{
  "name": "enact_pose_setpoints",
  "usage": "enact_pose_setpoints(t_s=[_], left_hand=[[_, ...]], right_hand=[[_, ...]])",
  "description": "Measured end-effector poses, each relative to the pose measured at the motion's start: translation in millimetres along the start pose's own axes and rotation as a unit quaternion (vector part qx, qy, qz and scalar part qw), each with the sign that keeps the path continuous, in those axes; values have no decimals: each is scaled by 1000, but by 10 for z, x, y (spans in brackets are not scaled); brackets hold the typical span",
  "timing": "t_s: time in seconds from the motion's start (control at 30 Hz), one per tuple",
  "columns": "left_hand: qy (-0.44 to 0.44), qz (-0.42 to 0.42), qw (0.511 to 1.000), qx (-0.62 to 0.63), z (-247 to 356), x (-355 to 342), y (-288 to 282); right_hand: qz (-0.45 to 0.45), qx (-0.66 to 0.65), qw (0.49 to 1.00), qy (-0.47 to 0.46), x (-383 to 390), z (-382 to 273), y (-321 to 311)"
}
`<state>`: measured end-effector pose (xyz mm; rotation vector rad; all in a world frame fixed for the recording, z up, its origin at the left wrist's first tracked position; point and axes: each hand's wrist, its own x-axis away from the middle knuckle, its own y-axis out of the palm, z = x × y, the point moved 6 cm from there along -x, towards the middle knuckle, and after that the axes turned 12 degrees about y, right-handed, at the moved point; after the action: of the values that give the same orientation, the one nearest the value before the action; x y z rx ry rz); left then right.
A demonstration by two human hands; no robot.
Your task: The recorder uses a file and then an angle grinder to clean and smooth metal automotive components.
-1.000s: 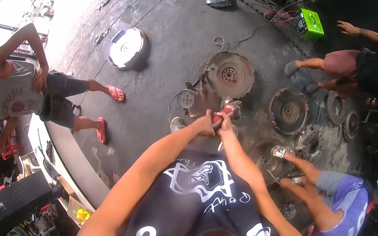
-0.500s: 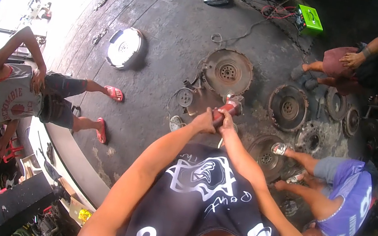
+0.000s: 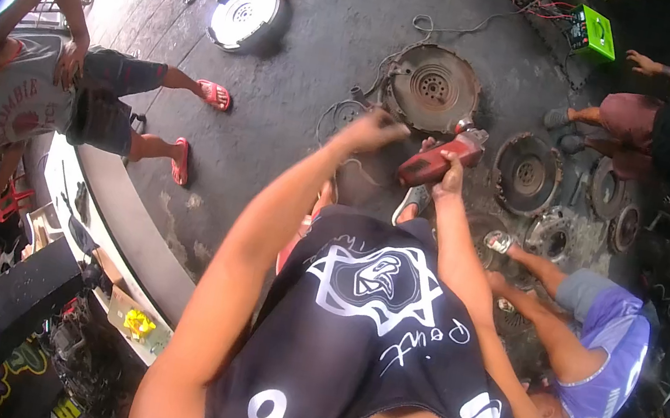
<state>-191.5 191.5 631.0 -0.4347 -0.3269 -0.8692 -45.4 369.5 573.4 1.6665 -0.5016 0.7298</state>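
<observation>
Workshop floor (image 3: 272, 132), dark, metal discs (image 3: 433, 89), right fingers (image 3: 452, 174) wrapped round red tool (image 3: 428, 166), left fingers (image 3: 385, 129) blurred, grip unclear

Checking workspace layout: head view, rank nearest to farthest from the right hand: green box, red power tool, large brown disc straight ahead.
1. Red power tool: gripped in the right hand.
2. Large brown disc: on the floor just ahead.
3. Green box: farther ahead, right side.

White glare upper left; right side dim; left grip (image 3: 374, 133) motion-blurred; fisheye edges black.
</observation>
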Motion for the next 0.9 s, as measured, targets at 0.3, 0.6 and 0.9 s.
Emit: enact_pose_setpoints(t_s=[0.3,0.6,0.9], left_hand=[[-82,203,976,12,-1065,1123,-1078],[-10,132,991,18,-1284,1557,-338],[-12,171,984,52,-1780,1653,-22]], right_hand=[[73,57,995,-34,79,-82,117],[140,177,973,-54,204,325,22],[-28,151,987,-45,374,627,178]])
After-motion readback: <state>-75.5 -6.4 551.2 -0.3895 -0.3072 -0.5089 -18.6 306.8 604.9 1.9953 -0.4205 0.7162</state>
